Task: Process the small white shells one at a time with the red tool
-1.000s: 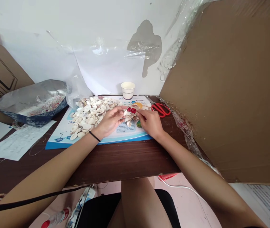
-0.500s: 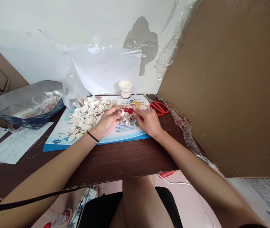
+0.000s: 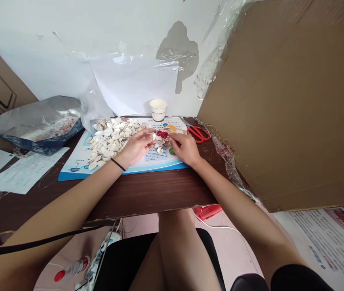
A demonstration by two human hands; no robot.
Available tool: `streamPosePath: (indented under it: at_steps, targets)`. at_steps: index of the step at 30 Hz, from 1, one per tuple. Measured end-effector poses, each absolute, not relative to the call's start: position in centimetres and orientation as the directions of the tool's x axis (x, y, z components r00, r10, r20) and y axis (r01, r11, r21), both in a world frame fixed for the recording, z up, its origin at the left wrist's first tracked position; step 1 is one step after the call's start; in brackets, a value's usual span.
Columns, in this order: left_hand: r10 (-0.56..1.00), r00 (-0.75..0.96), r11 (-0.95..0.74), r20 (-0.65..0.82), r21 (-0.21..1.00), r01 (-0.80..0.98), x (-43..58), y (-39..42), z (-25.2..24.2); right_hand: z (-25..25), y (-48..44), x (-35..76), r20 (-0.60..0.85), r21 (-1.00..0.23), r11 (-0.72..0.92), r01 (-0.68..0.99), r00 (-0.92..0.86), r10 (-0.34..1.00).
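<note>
- The left hand (image 3: 138, 148) is bending its thumb and forefinger in toward each other, pinching a small white piece (image 3: 154, 137) that is looking like a shell; the fingers are partly hiding it.
- The right hand (image 3: 184, 147) is pinching with thumb and forefinger at the right end of a red piece (image 3: 162, 134); its other fingers are curling under.
- The red piece is sitting between the two hands, just beside the white piece; whether the two are joined is not showing clearly.
- A few loose shells (image 3: 160, 150) are lying below the red piece, between the hands.
- A large heap (image 3: 108, 141) of pale shells is spreading beyond and to the left of the left hand.
- The heap is resting on a printed sheet (image 3: 72, 169), which is lying on the dark table (image 3: 154, 196).
- A paper cup (image 3: 158, 112) is standing upright behind the hands, near the wall (image 3: 123, 24).
- Red-handled scissors (image 3: 199, 134) are lying just beyond the right hand, to its right.
- A bag (image 3: 45, 141) holding small coloured bits is resting at the left, with a paper (image 3: 23, 174) lying in front of it.
- A cardboard panel (image 3: 287, 105) is standing along the right side.
- A dark band (image 3: 118, 164) is circling the left wrist.
</note>
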State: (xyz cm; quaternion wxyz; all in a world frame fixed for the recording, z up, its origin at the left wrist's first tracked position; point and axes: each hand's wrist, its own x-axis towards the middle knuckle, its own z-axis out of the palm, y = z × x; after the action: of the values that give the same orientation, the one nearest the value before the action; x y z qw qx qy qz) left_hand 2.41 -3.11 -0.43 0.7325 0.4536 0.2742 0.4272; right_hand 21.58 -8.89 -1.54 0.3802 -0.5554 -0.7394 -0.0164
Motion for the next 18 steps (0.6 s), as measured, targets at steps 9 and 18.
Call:
streamPosePath:
  at_steps: [9,18]
  targets:
    - [0.915,0.396,0.219,-0.072,0.914,-0.341,2.0,-2.9,0.1,-1.8,-8.7,21.8,0.562,-0.446,0.362,0.818,-0.058,0.825]
    - [0.986,0.115,-0.11,0.12,0.99,-0.088,1.6,-2.2,-0.5,-2.3,-8.3,22.2,0.619,-0.487,0.376,0.788,0.008,0.786]
